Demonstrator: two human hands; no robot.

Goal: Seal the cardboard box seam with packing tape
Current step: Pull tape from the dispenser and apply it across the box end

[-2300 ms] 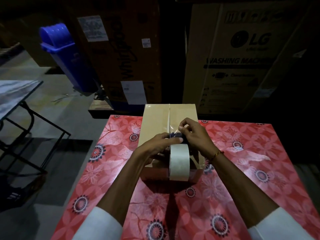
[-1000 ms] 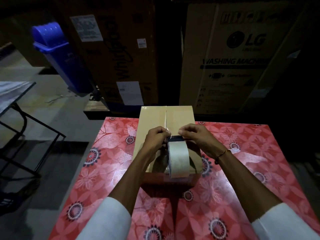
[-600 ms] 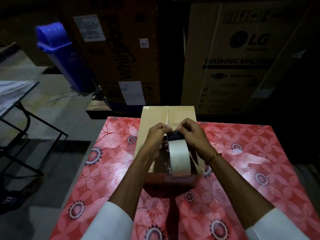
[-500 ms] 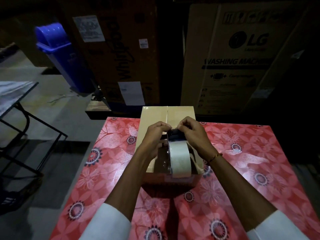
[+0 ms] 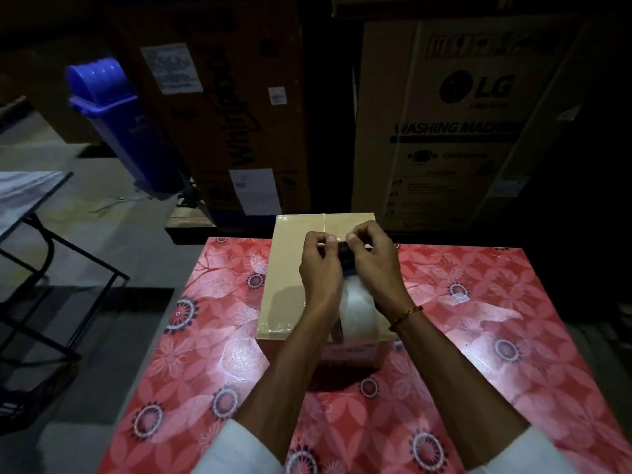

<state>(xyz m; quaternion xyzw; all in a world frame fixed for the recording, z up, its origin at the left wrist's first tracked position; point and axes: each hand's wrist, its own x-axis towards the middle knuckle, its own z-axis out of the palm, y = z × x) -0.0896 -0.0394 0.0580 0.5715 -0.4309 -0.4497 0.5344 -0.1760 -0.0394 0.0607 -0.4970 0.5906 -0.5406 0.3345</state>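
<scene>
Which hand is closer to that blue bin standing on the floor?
The left hand. The blue bin stands far off to its left and behind the table, while the right hand sits beside the left hand on the side away from the bin.

closed tan cardboard box (image 5: 287, 268) flat, white tape roll (image 5: 357, 311) upright atop.

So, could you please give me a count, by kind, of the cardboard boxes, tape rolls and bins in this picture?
Small cardboard box on the table: 1
Large appliance cartons behind it, Whirlpool and LG: 2
Tape roll, held upright on the small box by both hands: 1
Blue bin: 1
Total: 5
</scene>
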